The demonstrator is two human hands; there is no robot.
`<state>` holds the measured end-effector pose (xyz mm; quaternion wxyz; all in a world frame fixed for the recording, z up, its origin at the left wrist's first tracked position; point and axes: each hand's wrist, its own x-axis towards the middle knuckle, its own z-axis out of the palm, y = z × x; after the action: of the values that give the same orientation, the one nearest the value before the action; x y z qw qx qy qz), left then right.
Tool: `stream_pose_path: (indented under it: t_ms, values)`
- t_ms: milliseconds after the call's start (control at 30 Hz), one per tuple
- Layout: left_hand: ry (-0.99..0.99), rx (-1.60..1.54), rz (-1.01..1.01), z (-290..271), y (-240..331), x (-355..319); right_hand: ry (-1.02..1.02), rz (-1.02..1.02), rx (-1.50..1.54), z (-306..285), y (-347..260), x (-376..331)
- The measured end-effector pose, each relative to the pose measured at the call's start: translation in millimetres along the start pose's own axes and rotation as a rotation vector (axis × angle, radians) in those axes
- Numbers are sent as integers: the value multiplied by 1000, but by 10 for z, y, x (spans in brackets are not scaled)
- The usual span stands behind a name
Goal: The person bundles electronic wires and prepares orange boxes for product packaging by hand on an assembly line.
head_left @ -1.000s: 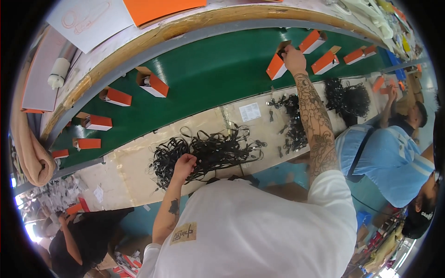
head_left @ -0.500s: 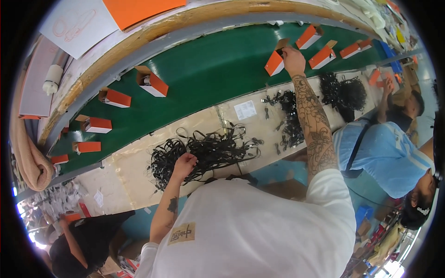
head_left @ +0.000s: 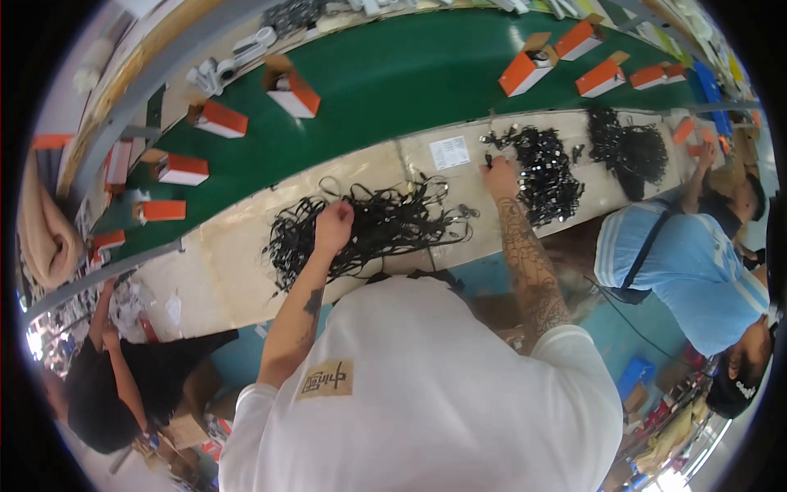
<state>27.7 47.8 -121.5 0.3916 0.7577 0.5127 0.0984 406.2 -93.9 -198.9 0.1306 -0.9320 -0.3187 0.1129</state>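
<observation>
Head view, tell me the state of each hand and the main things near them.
Left cable pile, loose and tangled
Middle cable pile, heaped loosely
Left hand, fingers curled over left cable pile, grip unclear
Right hand, fingers bent beside middle cable pile, grip unclear
White paper, lying flat
Box beyond right hand, flap raised

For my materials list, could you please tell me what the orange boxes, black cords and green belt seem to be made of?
Boxes: probably thin, smooth-faced cardboard, as the open flaps show plain brown.
Cords: likely soft plastic, glossy in places, since they loop loosely and catch small highlights.
Belt: perhaps smooth plastic or rubber; a bright reflection suggests a sheen.
</observation>
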Motion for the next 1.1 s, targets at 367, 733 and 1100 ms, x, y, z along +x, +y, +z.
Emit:
stream_pose_path:
  t_ms: [367, 733, 1100]
  values:
    - [-23, 365, 25, 276, -354, 660, -1, 7, 662, -206, -286, -1093]
    - [-54, -500, 170, -1259, 1121, 75, -255, 52, 1040, -997, -1329, -1624]
    - [-200, -1013, 576, -2407, 2202, -733, -177, -332, 1384, -1773, -2646, -1640]
